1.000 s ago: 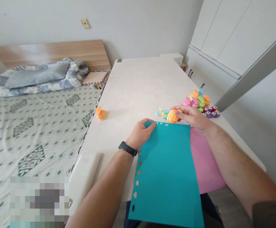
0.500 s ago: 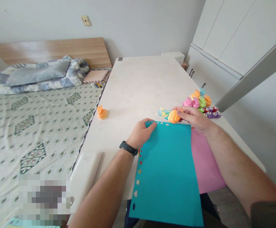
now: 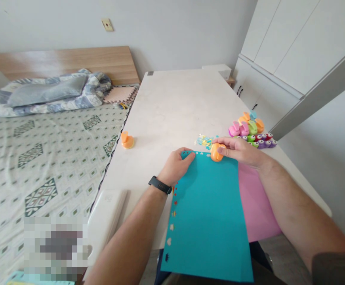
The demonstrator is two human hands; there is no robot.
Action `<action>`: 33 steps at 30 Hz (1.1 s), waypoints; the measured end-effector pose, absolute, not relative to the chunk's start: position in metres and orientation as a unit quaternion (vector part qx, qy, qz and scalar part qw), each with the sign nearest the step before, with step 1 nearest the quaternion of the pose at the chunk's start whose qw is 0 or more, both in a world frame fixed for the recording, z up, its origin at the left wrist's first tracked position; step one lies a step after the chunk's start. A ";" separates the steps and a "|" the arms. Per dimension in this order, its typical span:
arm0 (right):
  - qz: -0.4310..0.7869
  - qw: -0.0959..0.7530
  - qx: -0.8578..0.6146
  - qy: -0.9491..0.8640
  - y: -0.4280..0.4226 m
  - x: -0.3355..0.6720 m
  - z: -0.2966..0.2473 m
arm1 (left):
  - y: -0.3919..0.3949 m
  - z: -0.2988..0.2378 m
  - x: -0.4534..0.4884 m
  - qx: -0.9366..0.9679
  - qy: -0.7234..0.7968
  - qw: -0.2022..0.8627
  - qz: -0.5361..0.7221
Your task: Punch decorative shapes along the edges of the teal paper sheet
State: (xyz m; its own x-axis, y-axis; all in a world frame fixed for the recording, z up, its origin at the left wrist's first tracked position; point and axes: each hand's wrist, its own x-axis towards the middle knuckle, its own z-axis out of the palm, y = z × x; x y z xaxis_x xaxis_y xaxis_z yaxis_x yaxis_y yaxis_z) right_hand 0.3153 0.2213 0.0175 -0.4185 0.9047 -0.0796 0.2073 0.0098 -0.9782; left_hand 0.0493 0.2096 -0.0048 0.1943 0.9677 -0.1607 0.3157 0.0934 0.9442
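My left hand (image 3: 182, 163) pinches the top left corner of a teal sheet of paper (image 3: 209, 213), thumb on top. Shaped holes, among them hearts, a star and crowns, run along the sheet's left edge and part of its top edge. In my right hand (image 3: 239, 151) is an orange craft punch (image 3: 216, 152), which sits at the sheet's top edge, right of the holes there. Whether the paper is inside its slot I cannot tell. Beneath the teal sheet, to the right, lies a pink sheet (image 3: 258, 209). Small paper cut-outs (image 3: 204, 141) are scattered just beyond the punch.
Several colourful punches (image 3: 252, 126) are grouped at the right of the white table (image 3: 172, 107). Another orange punch (image 3: 127, 140) stands near the left edge. A long white device (image 3: 108, 217) lies at the near left. A bed (image 3: 50, 158) adjoins the table.
My right hand has brought the orange punch slightly left and nearer, from just beyond the teal sheet onto its top edge. My left hand keeps its hold on the corner.
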 end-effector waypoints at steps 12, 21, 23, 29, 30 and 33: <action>0.548 0.285 -0.443 -0.650 0.223 0.318 0.013 | 0.209 -0.003 0.049 0.598 0.542 0.489 0.331; 0.553 0.296 -0.448 -0.637 0.222 0.314 0.016 | 0.208 -0.001 0.050 0.596 0.545 0.491 0.327; 0.554 0.299 -0.450 -0.634 0.222 0.313 0.015 | 0.208 -0.001 0.049 0.598 0.542 0.491 0.328; 0.543 0.300 -0.457 -0.637 0.226 0.314 0.011 | 0.208 -0.001 0.049 0.596 0.534 0.499 0.333; 0.541 0.301 -0.458 -0.638 0.226 0.314 0.010 | 0.208 -0.001 0.049 0.596 0.534 0.498 0.333; 0.537 0.304 -0.458 -0.639 0.226 0.313 0.009 | 0.209 -0.001 0.049 0.599 0.536 0.495 0.331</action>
